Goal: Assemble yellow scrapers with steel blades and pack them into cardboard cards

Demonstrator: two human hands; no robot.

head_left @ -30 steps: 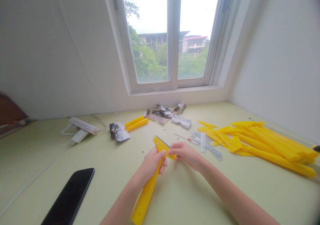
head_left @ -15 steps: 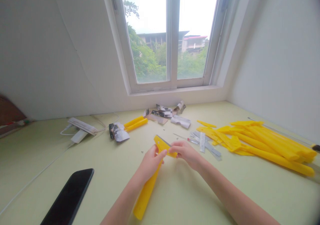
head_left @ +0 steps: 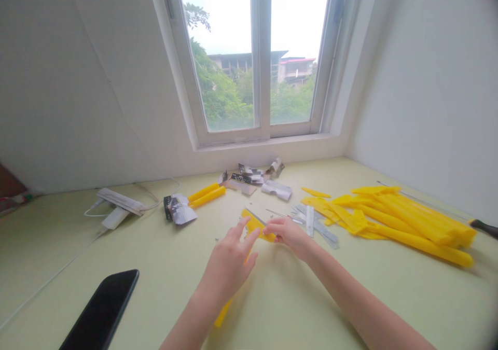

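A yellow scraper (head_left: 253, 223) with a grey blade along its head edge is in front of me, its handle slanting down towards me. My right hand (head_left: 290, 236) pinches the right end of the scraper's head. Over the upper handle lies my left hand (head_left: 232, 256), its fingers spread and the tips at the head; it hides most of the handle. Right of my right hand lie several flat grey blades (head_left: 317, 225) and a thin screwdriver (head_left: 284, 215). Tiny grey bits are scattered near the head.
Several yellow handles and flat yellow pieces (head_left: 412, 215) are heaped at the right, beside a black-handled tool (head_left: 484, 228). Two packaged yellow-handled scrapers (head_left: 206, 193) and torn packaging (head_left: 249, 179) lie at the back. A phone (head_left: 103, 308) and a power strip (head_left: 120, 200) are leftward.
My left hand has loosened from the handle and spread its fingers over the scraper. My right hand keeps its pinch on the head. The view has shifted slightly.
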